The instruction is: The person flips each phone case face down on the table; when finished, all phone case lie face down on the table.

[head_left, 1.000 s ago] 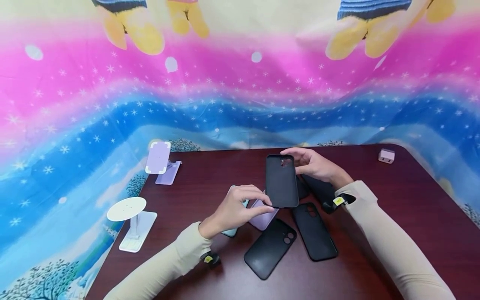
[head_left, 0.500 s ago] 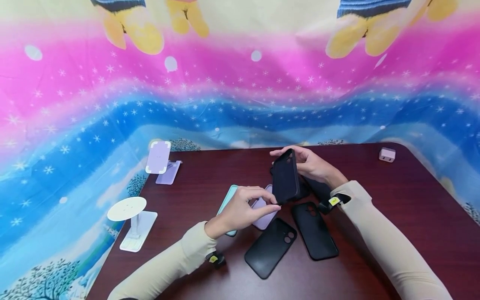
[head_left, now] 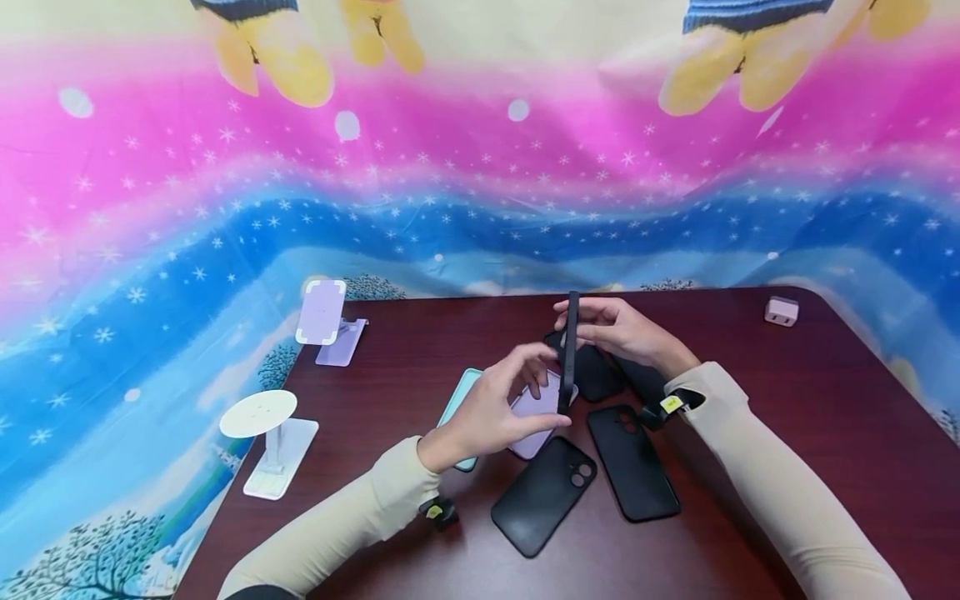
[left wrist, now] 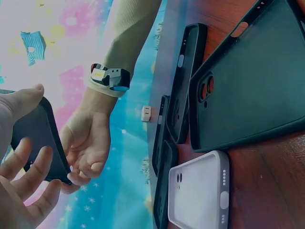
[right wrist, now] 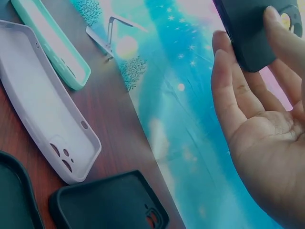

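Note:
My right hand pinches a black phone case by its upper end and holds it upright above the table, edge-on to the head camera. In the right wrist view one finger lies across the black phone case. My left hand is at the case's lower end with its fingers spread. In the left wrist view its thumb rests against the black case while the other fingers stay straight and free. A lilac case lies just under the left hand.
On the dark table lie a mint case, two black cases and more black ones under the right hand. A lilac stand and a white stand stand left; a white charger far right.
The black case has turned from facing the camera to edge-on. My left hand let go of its lower corner and spread its fingers beside it.

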`<state>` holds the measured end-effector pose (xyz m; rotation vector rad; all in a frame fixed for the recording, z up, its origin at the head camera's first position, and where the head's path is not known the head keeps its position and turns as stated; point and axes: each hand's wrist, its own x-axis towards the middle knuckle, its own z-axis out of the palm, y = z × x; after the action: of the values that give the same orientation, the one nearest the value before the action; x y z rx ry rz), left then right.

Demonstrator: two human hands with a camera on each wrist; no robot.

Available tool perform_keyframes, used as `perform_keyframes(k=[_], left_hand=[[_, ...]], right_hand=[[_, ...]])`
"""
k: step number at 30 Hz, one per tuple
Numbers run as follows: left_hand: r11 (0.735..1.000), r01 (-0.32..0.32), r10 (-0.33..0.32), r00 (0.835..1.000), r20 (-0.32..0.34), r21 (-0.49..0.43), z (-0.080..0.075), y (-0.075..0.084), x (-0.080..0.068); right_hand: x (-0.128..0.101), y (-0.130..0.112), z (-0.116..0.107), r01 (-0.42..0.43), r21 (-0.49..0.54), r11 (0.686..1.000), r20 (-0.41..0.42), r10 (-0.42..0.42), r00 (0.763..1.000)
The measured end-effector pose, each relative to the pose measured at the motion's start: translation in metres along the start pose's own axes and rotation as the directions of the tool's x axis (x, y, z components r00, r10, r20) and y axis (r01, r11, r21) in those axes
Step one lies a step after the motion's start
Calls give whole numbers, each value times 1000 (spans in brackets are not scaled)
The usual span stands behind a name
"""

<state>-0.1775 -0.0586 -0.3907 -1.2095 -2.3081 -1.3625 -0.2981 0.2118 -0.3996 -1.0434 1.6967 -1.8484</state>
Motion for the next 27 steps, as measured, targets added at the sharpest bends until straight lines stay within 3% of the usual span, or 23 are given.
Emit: perform_keyframes(k=[6, 12, 20, 27], left_hand=[[998, -28, 28, 1000, 0, 64, 1, 2, 1], [989, -45, 50, 998, -26, 144, 0, 2, 0], [987, -16, 23, 999, -40, 162, -1, 0, -4], [979, 73, -65, 997, -46, 188, -4, -7, -9]], right_hand=[[-1, 1, -2, -12, -39, 999, 4, 12, 1000], [-4, -1, -5, -8, -7, 1000, 25, 8, 1000], [-8, 1, -12, 22, 85, 996, 65, -28, 997], [-8, 0, -14, 14, 21, 1000, -36, -13, 999]])
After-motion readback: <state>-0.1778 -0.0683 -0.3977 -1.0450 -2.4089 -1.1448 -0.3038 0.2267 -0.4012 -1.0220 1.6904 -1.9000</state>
